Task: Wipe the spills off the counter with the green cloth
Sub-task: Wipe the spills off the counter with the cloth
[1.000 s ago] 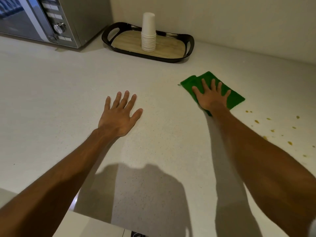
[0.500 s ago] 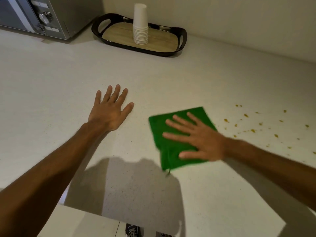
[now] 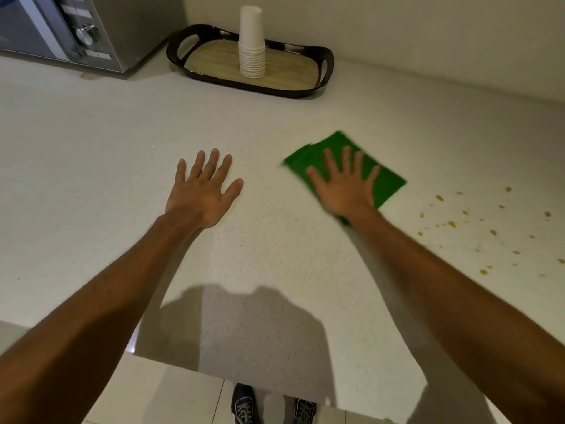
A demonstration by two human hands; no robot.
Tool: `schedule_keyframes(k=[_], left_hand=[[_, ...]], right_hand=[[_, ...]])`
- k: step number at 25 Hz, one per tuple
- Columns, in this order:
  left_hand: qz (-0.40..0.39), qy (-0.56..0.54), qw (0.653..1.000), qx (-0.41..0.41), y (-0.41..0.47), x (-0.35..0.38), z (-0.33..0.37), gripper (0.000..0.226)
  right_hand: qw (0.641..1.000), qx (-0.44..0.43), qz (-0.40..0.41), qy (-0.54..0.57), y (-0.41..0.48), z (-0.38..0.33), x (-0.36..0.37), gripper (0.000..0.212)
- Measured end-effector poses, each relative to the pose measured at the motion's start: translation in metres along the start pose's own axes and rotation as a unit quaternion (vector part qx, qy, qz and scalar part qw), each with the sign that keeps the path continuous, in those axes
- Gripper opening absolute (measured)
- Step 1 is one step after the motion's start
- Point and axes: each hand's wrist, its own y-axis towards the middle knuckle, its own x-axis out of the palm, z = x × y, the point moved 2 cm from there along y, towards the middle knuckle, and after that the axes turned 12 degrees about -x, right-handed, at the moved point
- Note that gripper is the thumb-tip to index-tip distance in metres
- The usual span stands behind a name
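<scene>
The green cloth lies folded flat on the pale counter, right of centre. My right hand presses down on it with fingers spread, covering its near half. Small yellow-brown spills are scattered over the counter to the right of the cloth, a short gap away from it. My left hand rests flat on the bare counter, palm down, fingers apart, holding nothing.
A black tray with a wooden base stands against the back wall, holding a stack of white paper cups. A silver microwave sits at the back left. The counter's front edge runs along the bottom, above my shoes.
My right hand slid the cloth away from me and to the right, and turned from pointing left to pointing forward. The left hand stayed put.
</scene>
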Motion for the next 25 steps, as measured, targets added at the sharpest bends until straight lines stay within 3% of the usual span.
schedule_keyframes(k=[2,4,6,7,9,11,13,18,21,25], left_hand=[[0.004,0.004,1.0,-0.002,0.001,0.001,-0.001,0.075],[0.003,0.002,1.0,-0.004,0.002,0.001,-0.001,0.075],[0.001,0.003,1.0,-0.001,0.002,0.001,-0.001,0.076],[0.0,0.005,1.0,0.0,0.001,0.001,-0.001,0.076],[-0.001,0.009,1.0,-0.001,0.0,0.0,-0.001,0.077],[-0.005,0.007,1.0,0.0,0.001,-0.001,-0.002,0.077],[-0.006,0.007,1.0,0.003,0.0,0.0,-0.001,0.078],[-0.008,0.018,1.0,0.004,0.001,-0.002,0.001,0.079],[-0.008,0.014,1.0,-0.022,0.0,-0.007,0.014,0.079],[-0.008,-0.044,0.999,0.019,-0.012,-0.006,0.053,0.077]], right_hand=[[0.982,-0.183,-0.023,-0.025,-0.058,-0.037,0.008,0.077],[0.929,-0.362,-0.059,-0.049,-0.119,-0.049,0.013,0.071],[0.88,-0.465,-0.07,-0.072,-0.142,-0.026,0.011,0.071],[0.872,-0.479,-0.058,-0.079,-0.136,-0.008,0.009,0.071],[0.899,-0.427,-0.038,-0.089,-0.104,0.031,0.003,0.071],[0.952,-0.294,-0.037,-0.074,-0.065,0.059,-0.003,0.075],[0.984,-0.171,-0.042,-0.039,-0.036,0.072,-0.006,0.084],[0.999,0.031,-0.019,0.019,-0.028,0.041,-0.004,0.088],[0.999,-0.033,-0.023,0.005,-0.066,0.001,0.007,0.083],[0.953,-0.295,-0.053,-0.035,-0.112,0.016,0.002,0.071]])
